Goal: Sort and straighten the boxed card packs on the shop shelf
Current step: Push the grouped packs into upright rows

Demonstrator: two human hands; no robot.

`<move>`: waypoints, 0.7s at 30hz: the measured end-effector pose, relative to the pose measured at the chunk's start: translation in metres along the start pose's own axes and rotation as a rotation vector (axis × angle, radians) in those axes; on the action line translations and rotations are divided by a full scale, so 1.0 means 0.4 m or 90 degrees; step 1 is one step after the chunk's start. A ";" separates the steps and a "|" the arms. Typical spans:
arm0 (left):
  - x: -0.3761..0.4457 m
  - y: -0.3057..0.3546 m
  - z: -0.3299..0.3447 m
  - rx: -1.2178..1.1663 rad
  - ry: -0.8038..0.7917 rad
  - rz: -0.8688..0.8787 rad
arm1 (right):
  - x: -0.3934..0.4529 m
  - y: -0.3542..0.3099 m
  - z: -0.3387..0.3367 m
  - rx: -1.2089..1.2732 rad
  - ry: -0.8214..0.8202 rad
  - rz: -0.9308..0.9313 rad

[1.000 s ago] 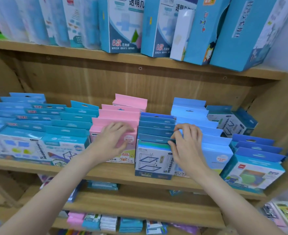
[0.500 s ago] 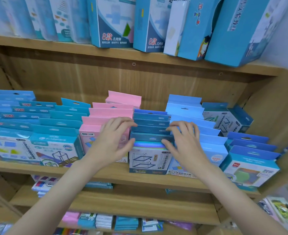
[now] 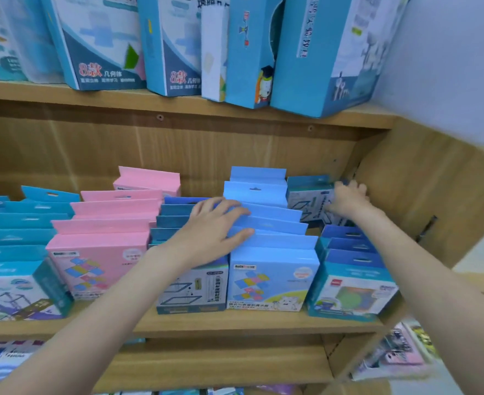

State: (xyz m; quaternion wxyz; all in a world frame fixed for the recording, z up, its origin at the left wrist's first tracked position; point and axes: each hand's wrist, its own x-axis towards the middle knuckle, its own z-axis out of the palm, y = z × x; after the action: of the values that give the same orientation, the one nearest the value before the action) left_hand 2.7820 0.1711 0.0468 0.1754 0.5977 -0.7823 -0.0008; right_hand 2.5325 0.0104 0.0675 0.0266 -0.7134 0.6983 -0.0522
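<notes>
Upright rows of pink (image 3: 101, 246), dark blue (image 3: 175, 220) and light blue boxed card packs (image 3: 272, 252) are ranged on the wooden shelf (image 3: 235, 320). The light blue tabs are pressed by the left hand (image 3: 212, 226), fingers (image 3: 236, 210) straight and spread; a white-and-teal rear box (image 3: 309, 198) is gripped by the right hand (image 3: 349, 199), fingers curled.

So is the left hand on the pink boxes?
No, the left hand rests on the tops of the dark blue packs and light blue packs, beside the pink packs, not on them.

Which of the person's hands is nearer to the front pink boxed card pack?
Left. The left hand lies across the dark-blue and light-blue rows, just right of the front pink boxed card pack; the right hand grips a teal-and-white box at the back right.
</notes>
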 end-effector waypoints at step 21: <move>0.012 -0.002 0.016 -0.026 0.074 0.017 | 0.021 0.014 0.004 -0.107 0.084 -0.071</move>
State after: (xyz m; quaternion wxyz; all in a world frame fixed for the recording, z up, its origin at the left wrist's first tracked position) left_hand 2.7797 0.1651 0.0421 0.2324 0.5824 -0.7787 0.0203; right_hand 2.5272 0.0019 0.0654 -0.0825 -0.7458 0.6598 -0.0418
